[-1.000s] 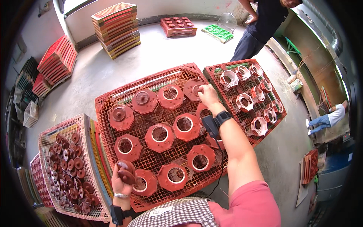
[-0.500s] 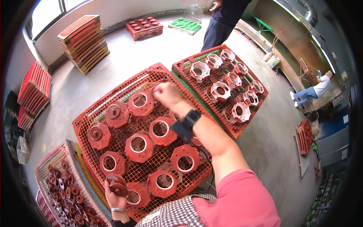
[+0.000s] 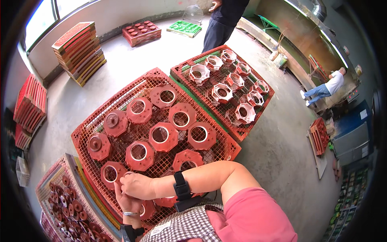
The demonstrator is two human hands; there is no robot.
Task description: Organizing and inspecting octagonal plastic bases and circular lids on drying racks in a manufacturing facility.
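My left hand [image 3: 124, 201] and my right hand [image 3: 138, 186] meet over the lower left of a red plastic grid tray [image 3: 90, 161]. The left hand's fingers curl round brown round lids, mostly hidden now; only a reddish-brown edge shows above the knuckles. Closed fingers of the right hand press in against the left; what they grip is covered. Several octagonal red-brown pots [image 3: 139, 156] with white-rimmed round openings stand on the tray. Round knobbed lids sit on two of them, a capped pot [image 3: 115, 123] and another capped pot [image 3: 98, 147] at the left. My right forearm hides some nearer pots.
A second red tray [image 3: 189, 86] at the right bears octagonal pieces with pale insides. At lower left, a crate [image 3: 46, 177] holds many loose brown lids. Stacked trays [image 3: 78, 52] stand by the wall. One person [image 3: 219, 28] stands beyond the trays; another person [image 3: 328, 86] is far right.
My right hand has come back from the far part of the tray to my left hand, uncovering a pot there. The lids in my left hand are now mostly covered. The view has shifted slightly.
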